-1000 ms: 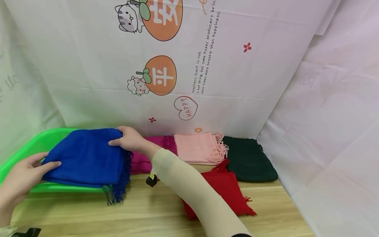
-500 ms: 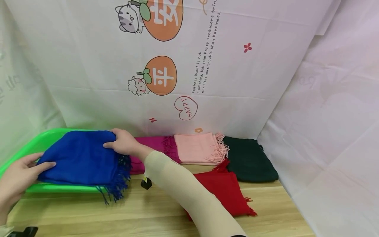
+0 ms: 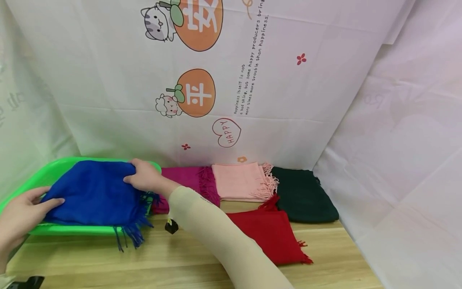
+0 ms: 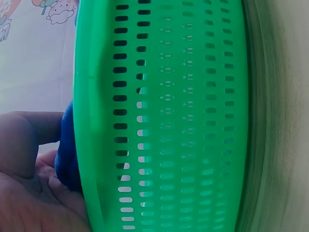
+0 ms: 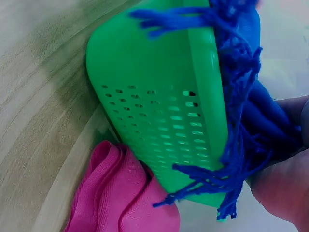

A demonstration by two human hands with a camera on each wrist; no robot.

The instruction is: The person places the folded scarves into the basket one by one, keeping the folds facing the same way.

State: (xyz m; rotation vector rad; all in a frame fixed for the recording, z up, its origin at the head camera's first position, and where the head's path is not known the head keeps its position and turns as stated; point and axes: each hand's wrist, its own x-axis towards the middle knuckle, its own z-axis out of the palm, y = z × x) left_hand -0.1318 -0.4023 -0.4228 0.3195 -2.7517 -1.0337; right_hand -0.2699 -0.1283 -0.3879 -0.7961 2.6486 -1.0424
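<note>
A folded blue scarf point(image 3: 95, 192) with a fringe is held between both hands over the green plastic basket point(image 3: 54, 170). My left hand point(image 3: 21, 212) pinches its left edge, thumb on top. The right hand point(image 3: 146, 175) grips the far right corner, thumb on top and fingers underneath. Blue fringe point(image 5: 234, 116) hangs over the basket's rim in the right wrist view. In the left wrist view, the left hand point(image 4: 34, 169) and a bit of the blue scarf point(image 4: 68, 159) show beside the basket's slotted wall point(image 4: 164, 111).
Along the back wall lie a folded magenta scarf point(image 3: 184, 178), a pink scarf point(image 3: 236, 180) and a dark green scarf point(image 3: 303, 194). A red scarf point(image 3: 267, 233) lies nearer on the wooden table point(image 3: 162, 261), partly behind the right sleeve. White printed cloth point(image 3: 267, 80) encloses the table.
Both hands have shifted left with the blue scarf, the right hand more than the left. The basket's right end and more of the magenta scarf now show.
</note>
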